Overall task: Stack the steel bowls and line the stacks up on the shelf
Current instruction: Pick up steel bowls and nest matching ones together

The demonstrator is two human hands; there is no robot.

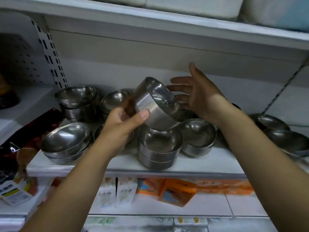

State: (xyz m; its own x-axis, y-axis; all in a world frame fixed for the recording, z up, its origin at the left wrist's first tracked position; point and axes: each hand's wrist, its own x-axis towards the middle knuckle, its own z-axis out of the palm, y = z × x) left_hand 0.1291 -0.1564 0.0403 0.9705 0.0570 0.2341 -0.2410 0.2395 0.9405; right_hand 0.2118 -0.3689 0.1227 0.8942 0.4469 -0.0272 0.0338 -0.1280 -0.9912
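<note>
At the shelf's [117,166] front edge stands a short stack of steel bowls [158,148]. Just above it the left hand [123,126] grips a tilted bowl [155,106]. Beyond, the right hand [197,96] hovers, fingers spread, holding nothing. Best to level the bowl first, then nest it squarely.

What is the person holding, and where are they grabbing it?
The left hand grips a tilted steel bowl by its outer wall. The right hand is open, holding nothing.

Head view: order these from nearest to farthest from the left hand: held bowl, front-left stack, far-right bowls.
1. Held bowl, gripped in the left hand.
2. Front-left stack, to its left.
3. Far-right bowls, at the picture's right edge.
</note>
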